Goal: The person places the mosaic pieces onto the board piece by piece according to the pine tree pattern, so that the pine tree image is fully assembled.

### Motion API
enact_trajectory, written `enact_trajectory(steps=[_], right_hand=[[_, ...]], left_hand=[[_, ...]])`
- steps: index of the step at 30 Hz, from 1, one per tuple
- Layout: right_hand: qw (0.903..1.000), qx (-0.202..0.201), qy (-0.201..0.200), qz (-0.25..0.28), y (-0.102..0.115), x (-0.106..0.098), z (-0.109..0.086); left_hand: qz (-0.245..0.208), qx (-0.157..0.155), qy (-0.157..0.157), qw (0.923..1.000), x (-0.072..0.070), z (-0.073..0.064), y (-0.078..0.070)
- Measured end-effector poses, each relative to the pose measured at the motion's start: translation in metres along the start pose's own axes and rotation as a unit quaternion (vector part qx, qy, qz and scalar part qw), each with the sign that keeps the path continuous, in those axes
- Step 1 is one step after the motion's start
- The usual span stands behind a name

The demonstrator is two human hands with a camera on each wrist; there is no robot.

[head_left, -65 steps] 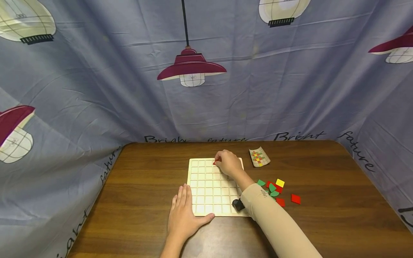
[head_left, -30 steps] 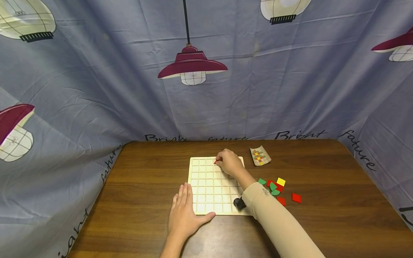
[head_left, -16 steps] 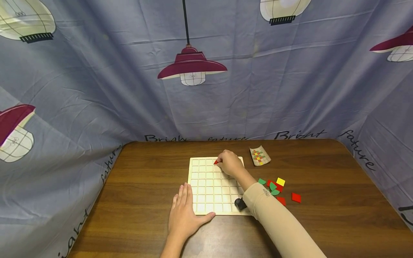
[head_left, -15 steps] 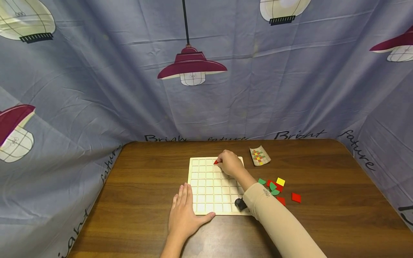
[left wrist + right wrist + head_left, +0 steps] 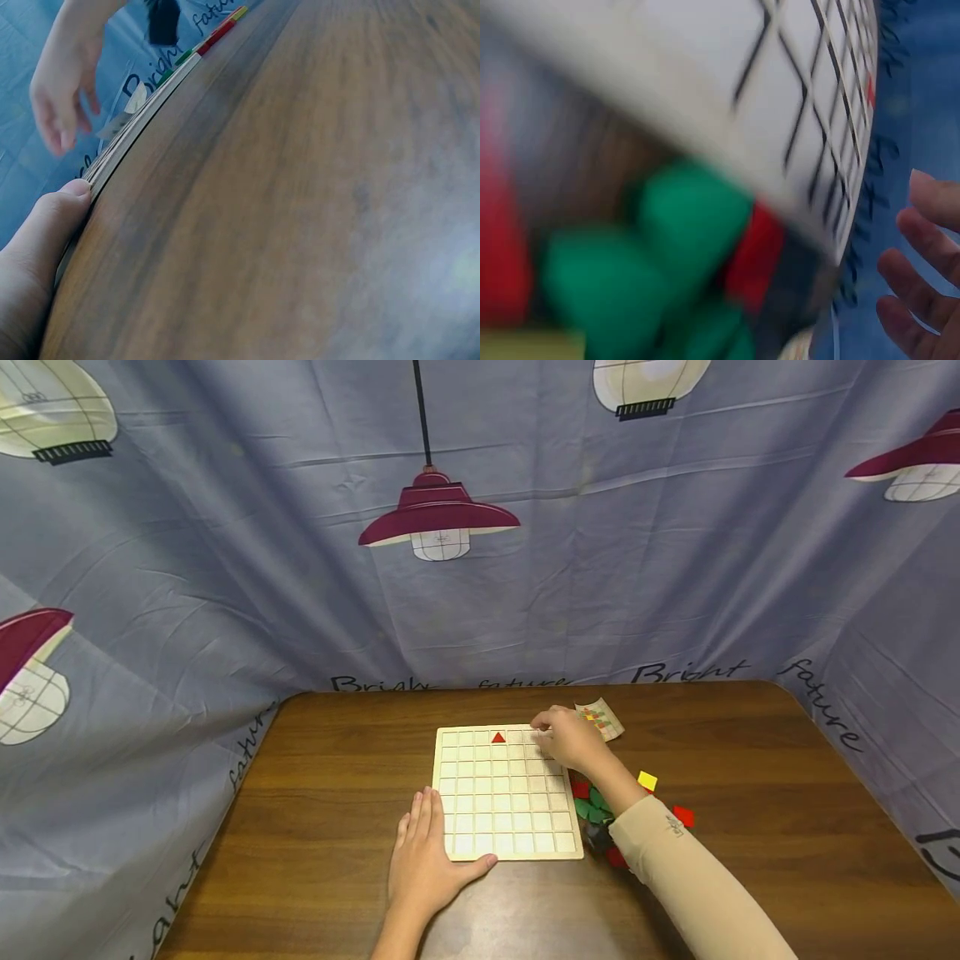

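Observation:
A pale wooden grid board [image 5: 491,793] lies on the table. One red triangle [image 5: 498,738] sits in a top-row cell, point up. My left hand [image 5: 427,856] rests at the board's lower-left corner, straight fingers along the left side and thumb at the front edge. Over the board's upper-right corner is my right hand [image 5: 567,739], fingers loosely bent and apart, holding nothing; the right wrist view shows its fingers [image 5: 922,300] spread. Beneath the right forearm lie green leaf-shaped pieces [image 5: 592,810], partly hidden.
A patterned card [image 5: 603,718] lies behind the right hand, partly covered. To the right are a yellow square [image 5: 647,781] and a red square [image 5: 683,816]. A dark wrist strap [image 5: 597,837] hangs at the right cuff. A printed curtain [image 5: 480,610] hangs behind the wooden table [image 5: 322,793].
My right hand has let go of the red triangle, now lying in the top row, and moved right to the board's corner. The left hand has stayed in place.

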State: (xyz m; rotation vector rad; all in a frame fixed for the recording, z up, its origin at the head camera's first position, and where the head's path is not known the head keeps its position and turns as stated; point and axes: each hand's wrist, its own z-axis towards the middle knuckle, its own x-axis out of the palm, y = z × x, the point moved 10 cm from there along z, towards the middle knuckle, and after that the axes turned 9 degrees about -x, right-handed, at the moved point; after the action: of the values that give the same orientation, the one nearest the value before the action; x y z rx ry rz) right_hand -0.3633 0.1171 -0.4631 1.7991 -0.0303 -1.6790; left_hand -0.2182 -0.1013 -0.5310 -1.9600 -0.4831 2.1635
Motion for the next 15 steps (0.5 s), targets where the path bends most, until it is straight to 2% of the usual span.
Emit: enact_trajectory(steps=[4, 7, 12, 15], right_hand=[[0.9999, 0.007, -0.003, -0.008, -0.021, -0.021, -0.021], [0.9997, 0.021, 0.010, -0.006, -0.037, -0.030, -0.039], [0.9977, 0.040, 0.054, -0.003, -0.056, -0.027, -0.064], [0.9964, 0.030, 0.079, 0.002, -0.061, -0.019, -0.072]], left_hand=[[0.001, -0.003, 0.003, 1.0000, 0.001, 0.000, 0.001], [-0.001, -0.002, 0.002, 1.0000, 0.001, 0.000, 0.001], [-0.004, 0.000, 0.003, 1.0000, 0.001, -0.001, 0.000], [-0.003, 0.000, 0.003, 1.0000, 0.000, -0.001, 0.000]])
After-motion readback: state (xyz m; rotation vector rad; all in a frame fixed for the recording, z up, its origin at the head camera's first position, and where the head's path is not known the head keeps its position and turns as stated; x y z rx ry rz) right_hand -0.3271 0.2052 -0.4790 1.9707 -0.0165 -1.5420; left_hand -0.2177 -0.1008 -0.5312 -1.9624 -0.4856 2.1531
